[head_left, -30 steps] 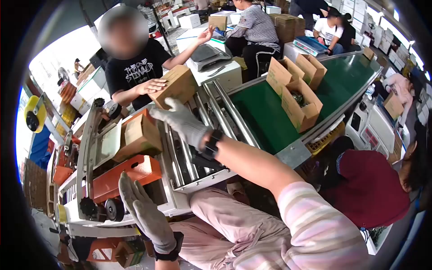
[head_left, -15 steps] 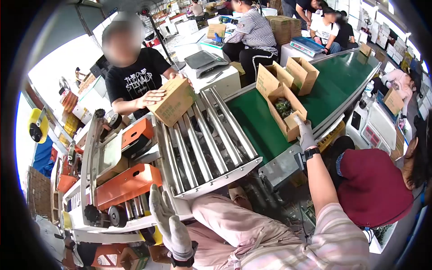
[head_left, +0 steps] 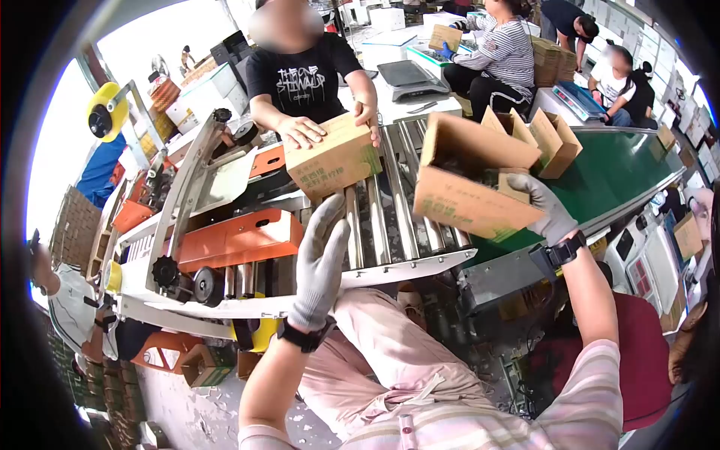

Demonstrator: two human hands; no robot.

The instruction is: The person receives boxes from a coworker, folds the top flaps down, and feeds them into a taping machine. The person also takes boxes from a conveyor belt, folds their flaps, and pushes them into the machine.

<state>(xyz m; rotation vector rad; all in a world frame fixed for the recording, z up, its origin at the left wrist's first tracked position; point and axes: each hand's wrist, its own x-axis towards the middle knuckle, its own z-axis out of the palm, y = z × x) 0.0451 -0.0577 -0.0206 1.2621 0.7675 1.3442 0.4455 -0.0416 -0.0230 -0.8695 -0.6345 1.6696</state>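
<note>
My right hand [head_left: 546,208], in a grey glove, grips the right end of an open cardboard box [head_left: 472,206]. The box is tilted, its flaps up, over the right part of the roller conveyor [head_left: 375,225]; dark contents show dimly inside. In front of me my left hand [head_left: 322,259], also gloved, is raised with its fingers stretched out and nothing in it. Its fingertips are just below a closed cardboard box [head_left: 334,154] with green print; whether they touch cannot be told. A co-worker across the rollers has both hands on that closed box.
More open cardboard boxes [head_left: 555,142] stand on the green conveyor belt [head_left: 607,161] at right. An orange-sided taping machine [head_left: 240,240] adjoins the rollers at left. Behind the rollers is a scale [head_left: 411,79]. A person in dark red [head_left: 630,360] is close at my right.
My right hand has brought the open box leftward from the green belt to the rollers, tilting it. My left hand has risen toward the closed box. The view has shifted too.
</note>
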